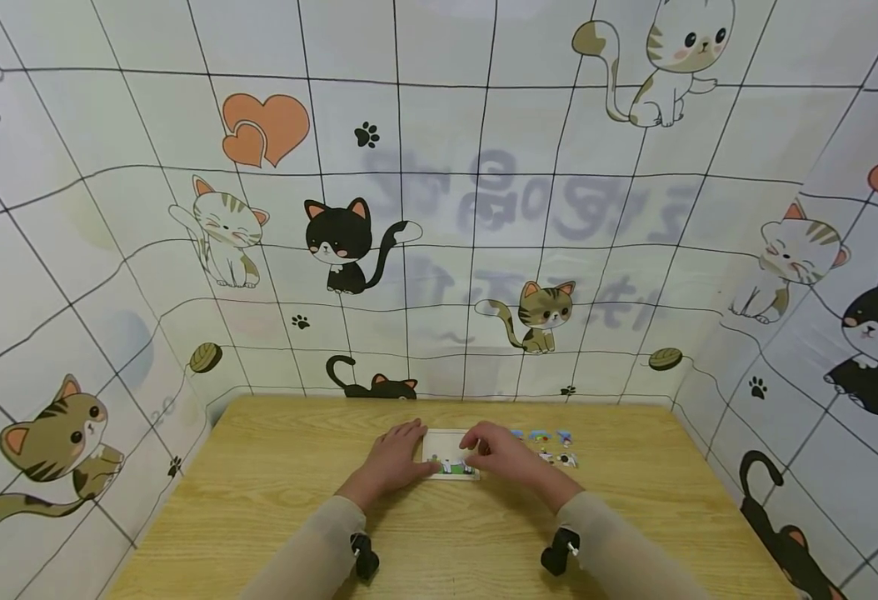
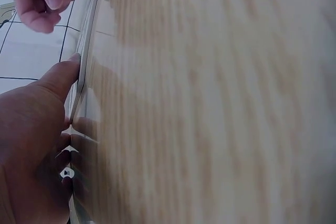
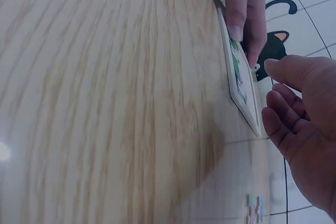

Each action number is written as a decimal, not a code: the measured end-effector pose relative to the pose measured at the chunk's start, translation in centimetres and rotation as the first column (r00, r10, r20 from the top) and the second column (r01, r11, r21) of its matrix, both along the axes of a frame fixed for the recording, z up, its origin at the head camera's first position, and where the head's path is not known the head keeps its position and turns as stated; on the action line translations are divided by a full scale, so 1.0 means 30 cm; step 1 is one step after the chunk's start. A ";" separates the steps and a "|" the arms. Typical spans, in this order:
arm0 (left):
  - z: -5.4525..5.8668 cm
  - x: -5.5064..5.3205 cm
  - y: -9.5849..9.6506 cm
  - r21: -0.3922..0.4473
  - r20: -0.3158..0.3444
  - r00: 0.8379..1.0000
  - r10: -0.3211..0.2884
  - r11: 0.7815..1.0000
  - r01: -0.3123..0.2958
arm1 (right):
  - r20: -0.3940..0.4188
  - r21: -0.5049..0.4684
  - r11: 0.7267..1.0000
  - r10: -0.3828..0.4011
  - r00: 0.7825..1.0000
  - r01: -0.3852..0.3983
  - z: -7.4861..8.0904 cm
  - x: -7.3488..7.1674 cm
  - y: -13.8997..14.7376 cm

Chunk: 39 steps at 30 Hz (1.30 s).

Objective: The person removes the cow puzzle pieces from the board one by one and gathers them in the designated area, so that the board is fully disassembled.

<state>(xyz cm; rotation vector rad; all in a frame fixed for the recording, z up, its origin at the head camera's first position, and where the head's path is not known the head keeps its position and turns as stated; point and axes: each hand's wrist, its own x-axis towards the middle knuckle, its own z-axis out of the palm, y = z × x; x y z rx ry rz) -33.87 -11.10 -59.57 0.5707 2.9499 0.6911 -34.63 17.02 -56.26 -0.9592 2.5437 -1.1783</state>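
A: What surface is this?
B: A pale yellow-brown table (image 1: 259, 500) with streaky wood grain and a slight sheen, enclosed on three sides by white hangings (image 1: 439, 125) with black grid lines.
A: What are those made of?
B: They look like thin sheeting: the lines ripple, and reversed lettering (image 1: 604, 212) shows through the back one. That one carries five cartoon cats (image 1: 337, 237), the lowest cut off by the table edge.
A: And the board?
B: One flat white rectangle, the board (image 1: 442, 443) lies near the table's far edge, with a raised rim and a green printed strip along its near side.
A: The hands?
B: The left hand (image 1: 394, 458) rests at the board's left side, fingers extended, thumb touching the rim. The right hand (image 1: 510, 457) hovers over its right side, fingers loosely bent, thumb apart from them, nothing visible between.
A: Any loose parts?
B: At least five small, colourful, irregular pieces (image 1: 564, 437) right of the board, partly behind that hand; their pictures are too small to tell.
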 end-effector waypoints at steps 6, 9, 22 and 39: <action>0.008 0.004 -0.003 0.003 -0.002 1.000 -0.005 1.000 0.005 | 0.035 0.003 1.000 0.017 0.999 -0.017 -0.005 0.002 -0.065; -0.008 -0.002 -0.006 0.027 -0.011 1.000 -0.008 1.000 0.009 | 0.043 -0.012 0.999 0.033 0.999 -0.033 -0.012 0.004 -0.092; -0.064 -0.034 -0.016 0.053 -0.029 0.999 -0.021 0.998 0.022 | 0.070 -0.030 0.999 0.040 0.997 -0.038 -0.047 0.001 -0.130; 0.039 -0.021 -0.065 -0.004 0.128 0.982 -0.140 0.990 0.142 | 0.005 0.042 0.998 0.049 0.999 -0.049 -0.048 0.005 -0.151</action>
